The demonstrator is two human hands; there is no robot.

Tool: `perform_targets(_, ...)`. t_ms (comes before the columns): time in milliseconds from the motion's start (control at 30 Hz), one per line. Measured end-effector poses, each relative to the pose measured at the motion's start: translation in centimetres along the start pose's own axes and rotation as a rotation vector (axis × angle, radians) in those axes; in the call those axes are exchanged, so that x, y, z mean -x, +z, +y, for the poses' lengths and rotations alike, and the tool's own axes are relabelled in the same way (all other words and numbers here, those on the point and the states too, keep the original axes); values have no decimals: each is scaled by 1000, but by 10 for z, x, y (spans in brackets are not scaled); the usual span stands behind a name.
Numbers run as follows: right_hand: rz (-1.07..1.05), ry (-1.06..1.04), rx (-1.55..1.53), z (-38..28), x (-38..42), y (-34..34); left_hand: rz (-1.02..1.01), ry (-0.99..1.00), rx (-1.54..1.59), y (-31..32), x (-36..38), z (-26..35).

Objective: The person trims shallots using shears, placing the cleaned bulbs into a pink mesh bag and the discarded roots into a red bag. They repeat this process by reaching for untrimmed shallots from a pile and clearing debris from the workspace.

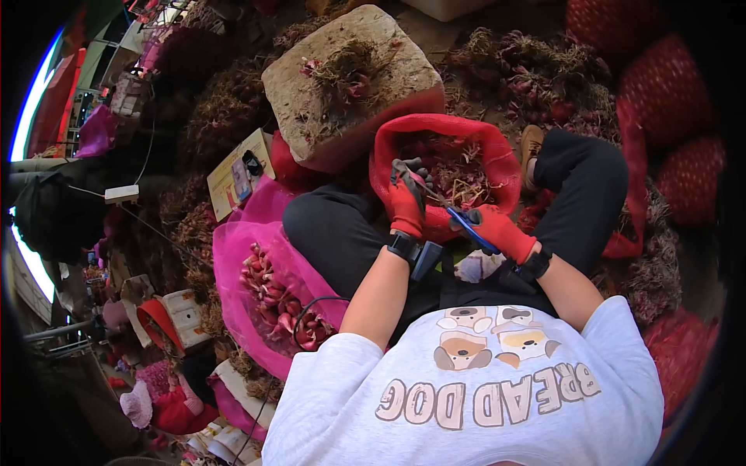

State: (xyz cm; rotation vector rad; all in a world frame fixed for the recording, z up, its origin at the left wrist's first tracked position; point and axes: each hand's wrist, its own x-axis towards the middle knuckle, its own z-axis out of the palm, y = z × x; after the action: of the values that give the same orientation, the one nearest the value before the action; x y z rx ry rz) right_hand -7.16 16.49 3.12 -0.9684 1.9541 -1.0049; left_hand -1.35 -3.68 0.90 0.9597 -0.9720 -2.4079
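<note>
White printed T-shirt point(482, 388) fills the foreground of the head view. Beyond it, the red-gloved left hand point(406, 203) pinches a stalked shallot point(420, 180) over the red mesh sack point(497, 155), while the red-gloved right hand point(501, 231) grips blue-handled scissors point(468, 225). A pink mesh bag of trimmed shallots point(268, 291) lies left.

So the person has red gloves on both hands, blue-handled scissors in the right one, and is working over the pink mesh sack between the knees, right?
Not quite: the sack between the knees is red, as the head view shows. The pink mesh sack lies beside the person's left leg. The rest holds: red gloves on the left hand and right hand, with the blue-handled scissors in the right.
</note>
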Motion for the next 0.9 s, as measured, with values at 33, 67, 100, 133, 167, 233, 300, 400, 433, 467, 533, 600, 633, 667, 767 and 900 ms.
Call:
perform_targets(33,-73,24,-72,-19,2,-11,13,3,-18,2,2,1)
perform_targets(67,-148,47,-142,-30,3,-18,-44,9,38,5,4,2)
perform_targets(100,-198,123,-299,-29,3,-18,-102,16,94,10,6,3)
perform_targets(133,-246,200,-457,-29,4,-18,-159,23,150,14,9,5)
perform_targets(167,-292,277,-616,-28,5,-18,-172,11,180,18,12,7)
perform_targets(233,-285,321,-730,-41,7,-22,-200,-14,241,29,21,17)
perform_targets(300,-280,361,-764,-42,6,-23,-327,-80,319,21,19,20)
perform_targets(400,-283,419,-720,-32,3,-25,-342,-140,375,17,15,21)
perform_targets(433,-288,438,-725,-35,3,-26,-318,-154,385,18,15,22)
perform_targets(467,-293,455,-728,-36,3,-28,-305,-137,385,15,13,21)
perform_targets(533,-236,356,-649,-26,5,-29,-279,-102,387,0,5,13)
perform_targets(600,-162,266,-443,-30,7,-32,-236,-57,375,-15,-7,6)
perform_targets(633,-116,225,-279,-44,9,-38,-213,-35,369,-17,-9,6)
perform_targets(667,-69,183,-114,-51,9,-42,-194,-12,357,-19,-10,4)
perform_targets(767,-76,116,-25,-39,8,-34,-147,31,317,-13,-7,4)
perform_targets(900,-51,110,95,-30,5,-28,-119,30,208,-10,-5,6)
